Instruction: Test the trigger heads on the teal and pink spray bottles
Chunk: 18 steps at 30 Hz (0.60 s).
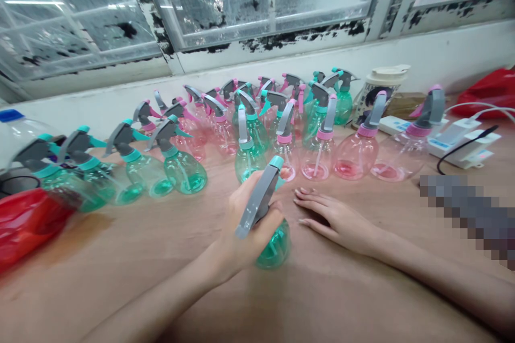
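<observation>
Green spray bottle (273,252): gripped by the left hand, in front of the other bottles, near the middle of the tabletop. Rounded, clear green plastic, with a grey trigger head and a teal nozzle ring. Leans a little; cannot tell if lifted or touching wood.
Left hand (239,220): closed around the bottle's neck and upper body, with fingers curled and thumb across the front, below the grey head.
Right hand (341,220): open, palm down on the tabletop, with fingers extended and slightly spread. Holds nothing; points toward the gripped bottle, just apart from it.
Tabletop (181,300): light brown, wood-like, smooth, with soft reflections.
Green bottles (185,171): lined up at left, with more among the group behind. Bulbous, see-through, with teal collars and grey heads.
Pink bottles (356,155): stand in the front row at right and farther back. Clear pink plastic, with glossy curved sides and pink collars.
Cup (378,94): pale, lidded, printed dark on the side; stands behind the pink row.
Power strip (458,144): white, hard plastic, with chargers and cables at right.
Red bags (32,220): shiny, crumpled plastic, at left edge and far right.
Bottle with blue cap (20,131): clear, partly cut off at left.
Window (261,0): streaky glass, in a pale frame with flaking dark patches.
</observation>
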Each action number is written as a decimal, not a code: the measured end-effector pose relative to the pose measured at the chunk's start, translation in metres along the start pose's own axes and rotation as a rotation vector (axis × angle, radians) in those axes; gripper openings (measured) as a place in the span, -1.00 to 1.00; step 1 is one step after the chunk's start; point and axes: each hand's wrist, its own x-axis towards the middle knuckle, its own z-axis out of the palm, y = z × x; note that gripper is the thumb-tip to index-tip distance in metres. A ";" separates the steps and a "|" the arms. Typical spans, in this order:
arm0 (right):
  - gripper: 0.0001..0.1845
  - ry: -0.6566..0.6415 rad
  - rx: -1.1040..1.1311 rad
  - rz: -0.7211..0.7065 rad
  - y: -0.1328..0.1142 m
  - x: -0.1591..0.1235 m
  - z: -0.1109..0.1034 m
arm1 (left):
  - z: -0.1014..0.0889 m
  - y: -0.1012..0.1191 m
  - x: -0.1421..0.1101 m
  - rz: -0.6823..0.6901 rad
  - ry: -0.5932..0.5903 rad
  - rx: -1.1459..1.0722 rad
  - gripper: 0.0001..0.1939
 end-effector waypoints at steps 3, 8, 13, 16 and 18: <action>-0.50 -0.012 -0.009 -0.001 0.000 0.000 0.000 | 0.001 -0.002 -0.002 0.002 0.016 0.020 -0.87; -0.50 -0.008 -0.002 -0.002 0.000 0.000 -0.001 | 0.001 -0.003 -0.001 -0.005 0.013 0.041 -0.88; -0.50 0.000 0.000 -0.004 0.000 0.000 0.000 | 0.002 -0.003 -0.001 -0.008 0.005 0.034 -0.73; -0.50 -0.008 -0.015 -0.006 0.001 0.000 0.000 | 0.002 -0.002 -0.001 -0.007 0.005 0.042 -0.69; -0.50 -0.019 -0.030 -0.006 0.001 0.000 0.001 | 0.002 -0.002 -0.001 -0.010 0.007 0.046 -0.69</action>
